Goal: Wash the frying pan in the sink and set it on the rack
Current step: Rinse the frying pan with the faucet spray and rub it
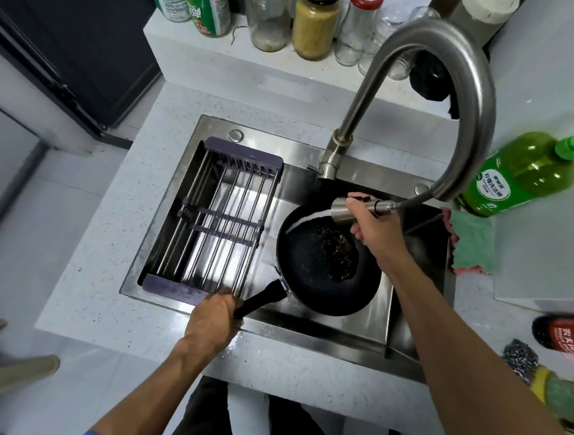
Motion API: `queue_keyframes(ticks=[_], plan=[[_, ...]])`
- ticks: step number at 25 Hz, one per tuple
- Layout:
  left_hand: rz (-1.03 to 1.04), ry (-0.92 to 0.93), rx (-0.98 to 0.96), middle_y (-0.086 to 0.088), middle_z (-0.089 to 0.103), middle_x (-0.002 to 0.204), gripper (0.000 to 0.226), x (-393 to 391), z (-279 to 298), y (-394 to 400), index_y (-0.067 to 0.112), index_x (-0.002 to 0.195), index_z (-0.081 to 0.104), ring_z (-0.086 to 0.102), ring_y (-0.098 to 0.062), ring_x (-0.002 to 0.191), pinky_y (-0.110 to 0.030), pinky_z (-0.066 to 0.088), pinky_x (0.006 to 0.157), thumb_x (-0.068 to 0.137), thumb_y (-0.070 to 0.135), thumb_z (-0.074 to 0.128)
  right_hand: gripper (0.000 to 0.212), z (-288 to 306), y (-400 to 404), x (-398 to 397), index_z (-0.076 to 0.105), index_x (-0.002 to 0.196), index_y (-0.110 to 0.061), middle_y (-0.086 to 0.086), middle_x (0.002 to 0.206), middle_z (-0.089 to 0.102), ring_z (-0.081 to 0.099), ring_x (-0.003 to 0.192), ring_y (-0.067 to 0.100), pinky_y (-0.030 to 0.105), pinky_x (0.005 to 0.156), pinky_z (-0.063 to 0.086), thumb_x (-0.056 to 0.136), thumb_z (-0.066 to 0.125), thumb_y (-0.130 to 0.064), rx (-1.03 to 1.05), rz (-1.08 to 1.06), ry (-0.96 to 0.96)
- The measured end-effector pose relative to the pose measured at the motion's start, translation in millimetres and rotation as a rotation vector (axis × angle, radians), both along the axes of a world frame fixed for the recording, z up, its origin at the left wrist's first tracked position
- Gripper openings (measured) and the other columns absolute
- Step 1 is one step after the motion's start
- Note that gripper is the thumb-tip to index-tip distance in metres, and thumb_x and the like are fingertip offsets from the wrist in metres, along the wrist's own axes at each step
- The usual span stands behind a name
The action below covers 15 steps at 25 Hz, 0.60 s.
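Left hand (213,317) is clenched around the matte black handle of the round black nonstick frying pan (326,263), which sits tilted in the stainless steel sink (376,327) beside the metal-bar drying rack (211,219). Right hand (368,219) grips the brushed-steel pull-out sprayer head (343,211), jetting water onto the greasy, crusty residue. Spray hitting that sloped slick surface could probably splash over the counter, and a wet handle might slip.
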<state>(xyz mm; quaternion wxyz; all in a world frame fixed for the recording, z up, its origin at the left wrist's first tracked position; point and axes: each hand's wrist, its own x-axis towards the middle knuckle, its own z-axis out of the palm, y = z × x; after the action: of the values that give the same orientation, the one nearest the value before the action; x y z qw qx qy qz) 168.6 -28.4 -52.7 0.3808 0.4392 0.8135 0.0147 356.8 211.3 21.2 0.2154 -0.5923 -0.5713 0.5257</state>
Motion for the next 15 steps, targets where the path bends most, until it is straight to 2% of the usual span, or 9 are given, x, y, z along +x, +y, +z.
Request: queue_keyframes(ticks=[2, 4, 6, 8, 9, 11, 12, 15], plan=[[-0.026, 0.001, 0.017, 0.012, 0.062, 0.081, 0.010, -0.6, -2.8, -0.9, 0.028, 0.093, 0.068, 0.059, -0.006, 0.071, -0.011, 0.034, 0.055, 0.086, 0.021, 0.066, 0.005, 0.8, 7.4, 1.7, 0.073, 0.089, -0.031, -0.007, 0.058, 0.064, 0.056, 0.054, 0.007, 0.024, 0.058, 0.047, 0.090, 0.068, -0.032, 0.022, -0.031, -0.010], [-0.019, -0.001, 0.026, 0.010, 0.063, 0.085, 0.010, -1.5, -6.0, -1.0, 0.026, 0.095, 0.068, 0.059, -0.006, 0.072, -0.011, 0.039, 0.058, 0.089, 0.020, 0.064, 0.014, -0.9, 15.4, 8.8, 0.074, 0.094, -0.032, -0.005, 0.071, 0.069, 0.063, 0.064, 0.009, 0.032, 0.067, 0.053, 0.082, 0.070, -0.040, 0.028, -0.045, -0.044], [-0.001, -0.031, 0.021, 0.012, 0.061, 0.078, 0.011, -3.5, -9.0, -1.9, 0.029, 0.094, 0.066, 0.051, 0.003, 0.062, -0.007, 0.038, 0.050, 0.089, 0.019, 0.066, 0.028, -4.3, 22.8, 18.2, 0.074, 0.100, -0.032, -0.007, 0.088, 0.073, 0.070, 0.084, 0.010, 0.039, 0.086, 0.058, 0.077, 0.071, -0.046, 0.055, -0.048, -0.093], [-0.004, -0.045, -0.003, 0.015, 0.059, 0.079, 0.015, -5.4, -10.7, -2.5, 0.030, 0.101, 0.067, 0.049, 0.005, 0.060, -0.006, 0.035, 0.045, 0.087, 0.024, 0.068, 0.017, -0.7, 27.0, 24.8, 0.073, 0.096, -0.034, -0.013, 0.090, 0.069, 0.067, 0.094, 0.011, 0.040, 0.096, 0.054, 0.080, 0.070, -0.041, 0.098, -0.004, -0.170], [0.008, -0.048, -0.018, 0.015, 0.060, 0.081, 0.019, -6.2, -11.9, -2.8, 0.030, 0.104, 0.068, 0.050, 0.005, 0.061, -0.006, 0.034, 0.044, 0.086, 0.025, 0.069, 0.006, 3.9, 26.6, 26.5, 0.071, 0.087, -0.038, -0.016, 0.087, 0.066, 0.065, 0.093, 0.012, 0.040, 0.096, 0.053, 0.082, 0.069, -0.036, 0.102, 0.019, -0.207], [0.007, -0.037, -0.020, 0.015, 0.061, 0.085, 0.025, -7.1, -11.6, -2.2, 0.030, 0.109, 0.067, 0.052, 0.002, 0.067, -0.006, 0.031, 0.047, 0.085, 0.026, 0.071, 0.021, 7.0, 26.7, 32.3, 0.067, 0.069, -0.046, -0.015, 0.080, 0.066, 0.066, 0.091, 0.018, 0.042, 0.094, 0.053, 0.083, 0.068, -0.030, 0.121, 0.057, -0.258], [0.009, -0.030, -0.017, 0.015, 0.061, 0.087, 0.026, -6.8, -11.3, -2.0, 0.030, 0.110, 0.067, 0.053, 0.000, 0.070, -0.006, 0.030, 0.050, 0.084, 0.025, 0.071, 0.024, 3.5, 26.8, 37.0, 0.067, 0.067, -0.047, -0.012, 0.079, 0.067, 0.066, 0.091, 0.020, 0.042, 0.093, 0.053, 0.083, 0.068, -0.029, 0.129, 0.075, -0.276], [0.011, -0.020, -0.011, 0.012, 0.062, 0.087, 0.024, -4.6, -8.4, -1.0, 0.028, 0.109, 0.067, 0.055, -0.005, 0.075, -0.009, 0.030, 0.055, 0.085, 0.025, 0.071, 0.006, -0.3, 23.7, 47.3, 0.070, 0.081, -0.027, 0.002, 0.088, 0.068, 0.063, 0.097, 0.025, 0.043, 0.094, 0.050, 0.086, 0.067, -0.028, 0.117, 0.105, -0.350]])
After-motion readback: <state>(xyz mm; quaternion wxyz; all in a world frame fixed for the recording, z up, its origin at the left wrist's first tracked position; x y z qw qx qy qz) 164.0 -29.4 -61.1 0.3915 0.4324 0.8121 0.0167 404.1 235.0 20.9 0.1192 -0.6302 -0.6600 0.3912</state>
